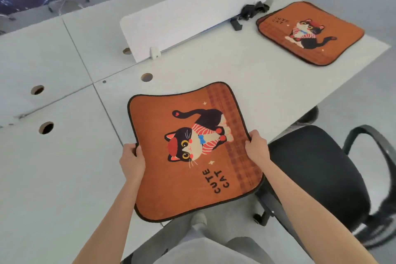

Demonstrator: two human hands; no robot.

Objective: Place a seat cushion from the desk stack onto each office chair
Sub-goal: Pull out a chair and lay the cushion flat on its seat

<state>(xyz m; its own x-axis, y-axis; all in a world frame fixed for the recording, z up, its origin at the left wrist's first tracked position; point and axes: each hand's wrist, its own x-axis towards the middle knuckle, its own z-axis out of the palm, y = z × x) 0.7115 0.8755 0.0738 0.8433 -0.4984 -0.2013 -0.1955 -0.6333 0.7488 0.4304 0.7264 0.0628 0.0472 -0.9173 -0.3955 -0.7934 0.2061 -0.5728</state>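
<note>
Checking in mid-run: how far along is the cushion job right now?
No chair in view has a cushion yet. In hand: the left hand and right hand grip one orange cat cushion over the desk edge. Left: set it on the bare black chair, then handle the remaining stack.

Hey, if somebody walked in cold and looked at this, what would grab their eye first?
The orange cat-print cushion at centre, held over the desk edge by the left hand and right hand gripping its opposite sides. Next, the matching stack of cushions at the white desk's far right corner, and the black office chair waiting lower right.
</note>
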